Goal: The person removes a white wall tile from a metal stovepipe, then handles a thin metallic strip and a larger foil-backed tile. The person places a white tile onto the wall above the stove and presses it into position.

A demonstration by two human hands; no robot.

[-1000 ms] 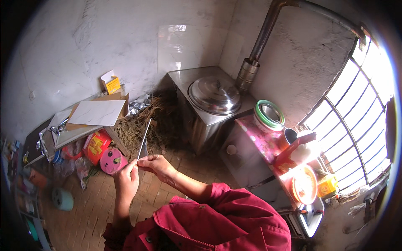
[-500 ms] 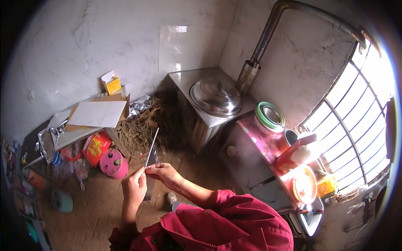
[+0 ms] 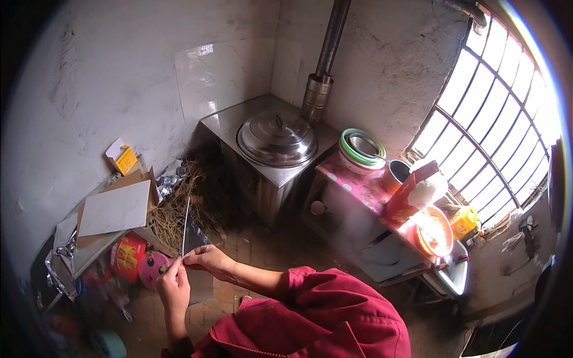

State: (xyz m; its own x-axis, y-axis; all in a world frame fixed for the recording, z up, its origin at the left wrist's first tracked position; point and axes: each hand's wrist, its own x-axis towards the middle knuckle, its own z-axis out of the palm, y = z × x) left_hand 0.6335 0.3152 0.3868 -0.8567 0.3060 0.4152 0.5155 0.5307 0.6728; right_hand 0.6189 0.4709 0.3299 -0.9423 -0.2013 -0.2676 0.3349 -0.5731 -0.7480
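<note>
You hold the thin dark sheet (image 3: 194, 237) in mid-air above the floor (image 3: 140, 319), the fingers of your left hand (image 3: 174, 291) and right hand (image 3: 210, 261) pinched closed side by side at its pale edge — probably because neighbouring grips steady so thin a piece.

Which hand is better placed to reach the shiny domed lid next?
Probably the right hand: it is nearer the lid than the left hand, though both appear to hold a thin sheet.
</note>
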